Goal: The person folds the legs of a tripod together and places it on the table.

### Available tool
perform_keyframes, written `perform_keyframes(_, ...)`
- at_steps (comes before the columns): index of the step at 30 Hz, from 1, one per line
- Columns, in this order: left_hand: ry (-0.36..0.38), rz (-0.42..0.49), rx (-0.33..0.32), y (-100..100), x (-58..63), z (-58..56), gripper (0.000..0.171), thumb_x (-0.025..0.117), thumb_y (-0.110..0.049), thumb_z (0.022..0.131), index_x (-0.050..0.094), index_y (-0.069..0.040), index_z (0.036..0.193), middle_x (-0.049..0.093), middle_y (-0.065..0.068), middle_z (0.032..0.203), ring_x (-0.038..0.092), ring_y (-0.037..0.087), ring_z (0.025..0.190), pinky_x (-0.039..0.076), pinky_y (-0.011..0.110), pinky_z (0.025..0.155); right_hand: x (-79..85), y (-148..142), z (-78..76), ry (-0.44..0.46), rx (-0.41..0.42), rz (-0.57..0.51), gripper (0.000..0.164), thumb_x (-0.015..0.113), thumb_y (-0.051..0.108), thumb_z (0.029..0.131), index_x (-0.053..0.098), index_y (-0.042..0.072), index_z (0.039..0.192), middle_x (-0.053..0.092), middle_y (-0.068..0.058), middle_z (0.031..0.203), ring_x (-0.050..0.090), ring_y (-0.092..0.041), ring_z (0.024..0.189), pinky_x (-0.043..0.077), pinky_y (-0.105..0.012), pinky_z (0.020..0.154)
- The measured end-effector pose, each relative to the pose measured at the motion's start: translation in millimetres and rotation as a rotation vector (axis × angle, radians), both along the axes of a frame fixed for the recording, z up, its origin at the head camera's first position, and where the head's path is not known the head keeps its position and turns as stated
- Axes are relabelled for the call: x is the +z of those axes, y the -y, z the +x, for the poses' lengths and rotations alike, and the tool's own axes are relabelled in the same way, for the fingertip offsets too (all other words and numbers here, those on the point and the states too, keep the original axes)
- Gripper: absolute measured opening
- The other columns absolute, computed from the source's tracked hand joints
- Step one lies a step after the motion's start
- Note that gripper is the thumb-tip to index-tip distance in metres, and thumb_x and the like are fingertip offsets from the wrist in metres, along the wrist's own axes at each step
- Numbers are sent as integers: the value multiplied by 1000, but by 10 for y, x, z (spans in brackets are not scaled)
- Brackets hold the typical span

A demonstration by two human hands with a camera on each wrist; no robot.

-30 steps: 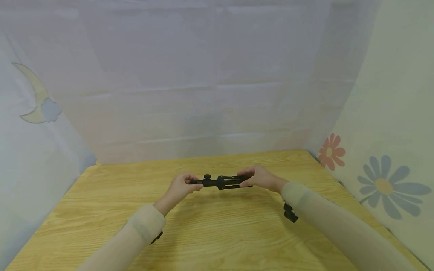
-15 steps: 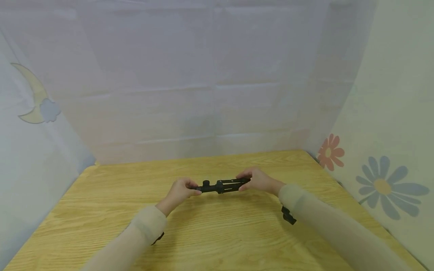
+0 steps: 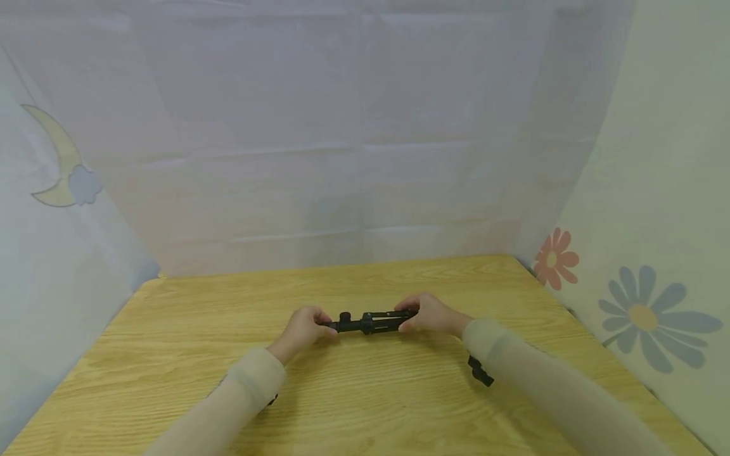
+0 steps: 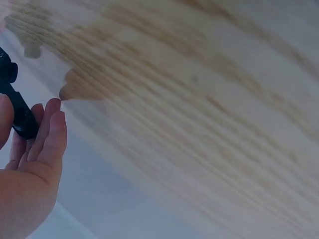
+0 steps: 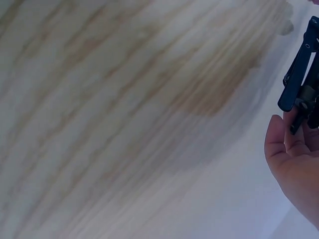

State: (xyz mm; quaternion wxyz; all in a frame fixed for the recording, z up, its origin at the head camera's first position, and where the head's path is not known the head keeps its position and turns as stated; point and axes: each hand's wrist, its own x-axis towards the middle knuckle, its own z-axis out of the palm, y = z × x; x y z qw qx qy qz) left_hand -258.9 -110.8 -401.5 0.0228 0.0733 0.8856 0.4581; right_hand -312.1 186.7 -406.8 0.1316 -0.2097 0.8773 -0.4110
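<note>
A small black tripod (image 3: 367, 325) lies crosswise between the two hands in the head view, its legs folded close together and a round knob sticking up near its left end. The left hand (image 3: 304, 329) pinches the narrow left end between thumb and fingers. At the other end, the right hand (image 3: 431, 316) grips the leg tips, which its fingers partly hide. In the left wrist view, the tripod's end (image 4: 22, 117) sits between the thumb and the fingers. The right wrist view shows the tripod's legs (image 5: 297, 74) against the right hand (image 5: 299, 164).
Under the hands is a wood-grain table (image 3: 365, 392). A pale curtain (image 3: 353, 158) hangs behind it, with a moon print on the left side and flower prints (image 3: 644, 316) on the right. A small black device (image 3: 480, 372) is strapped beneath the right sleeve.
Both hands have come down a little toward the table with the tripod, and it has turned slightly about its length. Each hand still holds its end.
</note>
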Motion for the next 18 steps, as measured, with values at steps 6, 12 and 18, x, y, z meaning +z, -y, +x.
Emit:
perform_keyframes(6,-18,-87,-24,-32,1,-2,22,80,-7,80,70,3,97,67,8,96,62,23,91,53,39,79,-76,-16,-22,-5,13,11,46,81,13,80,65,0,121,65,-7,114,59,-22,105,47,-43,94)
perform_keyframes(12,-49,-120,-40,-17,-60,-17,22,79,-6,80,69,3,97,66,7,93,62,22,87,54,38,76,-81,-9,-27,-16,55,10,44,80,13,81,64,2,121,63,-6,113,54,-21,96,46,-40,86)
perform_keyframes(18,-83,-131,-50,9,-97,-18,22,80,-7,80,69,2,97,67,7,94,62,23,89,53,40,78,-66,5,-12,16,76,-10,40,78,11,83,62,4,120,61,-5,112,51,-20,93,45,-39,84)
